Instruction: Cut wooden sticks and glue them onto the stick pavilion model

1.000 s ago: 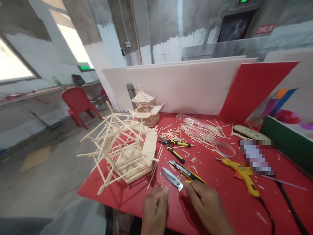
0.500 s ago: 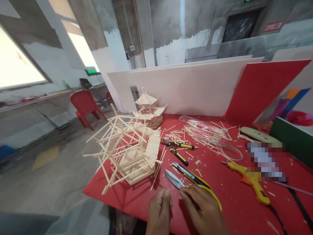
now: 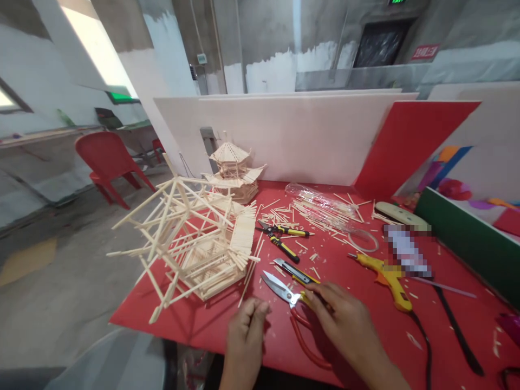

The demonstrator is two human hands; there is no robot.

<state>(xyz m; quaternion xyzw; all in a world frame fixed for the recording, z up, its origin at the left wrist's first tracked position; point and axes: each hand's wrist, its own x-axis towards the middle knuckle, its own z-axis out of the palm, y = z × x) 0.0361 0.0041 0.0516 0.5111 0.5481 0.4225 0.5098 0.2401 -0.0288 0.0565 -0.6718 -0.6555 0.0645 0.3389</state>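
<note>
My right hand (image 3: 339, 314) is closed over the rear of a yellow-and-black utility knife (image 3: 294, 272), hiding most of its handle. Just below lies a pair of scissors (image 3: 280, 287) with red handles, blades pointing up and left. My left hand (image 3: 247, 330) is at the table's front edge, thumb pressed against curled fingers; whatever is inside, if anything, is hidden. Left of it stands an open wooden-stick frame model (image 3: 174, 233), joined or close to a base with a slatted roof panel (image 3: 244, 235). Yellow-and-black cutting pliers (image 3: 284, 238) lie open beyond the knife.
A finished-looking stick pagoda (image 3: 231, 168) stands behind. Loose sticks (image 3: 280, 216) and a plastic bag of sticks (image 3: 320, 206) lie at the back. A yellow glue gun (image 3: 384, 276) with its cord is at right, near a tape ring (image 3: 363, 241). White boards (image 3: 284, 141) rise behind.
The view has swung slightly right. My right hand has shifted off the scissors' handles, which now show, and covers more of the knife. My left hand stays closed near the edge.
</note>
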